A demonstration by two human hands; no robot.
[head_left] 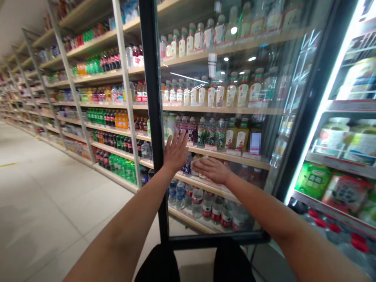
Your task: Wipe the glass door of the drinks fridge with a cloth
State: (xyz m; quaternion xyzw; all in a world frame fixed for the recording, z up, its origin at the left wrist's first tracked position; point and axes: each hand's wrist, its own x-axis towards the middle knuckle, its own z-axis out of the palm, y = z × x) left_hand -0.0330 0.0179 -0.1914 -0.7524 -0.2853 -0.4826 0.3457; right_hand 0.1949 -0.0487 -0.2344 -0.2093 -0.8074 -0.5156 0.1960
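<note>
A glass fridge door [235, 117] with a black frame [151, 117] stands swung open in front of me. My left hand [175, 150] lies flat on the glass near the frame's edge, fingers stretched upward and apart. My right hand [212, 169] presses flat against the glass just to the right, fingers pointing left, over what looks like a small white cloth [197, 160]. Through the glass I see shelves of drink bottles [223, 94].
The lit fridge interior [337, 156] at right holds packaged goods and red-capped bottles [331, 229]. Long shelves of bottled drinks [108, 117] run along the aisle to the left. Pale tiled floor [44, 196] stretches left and behind.
</note>
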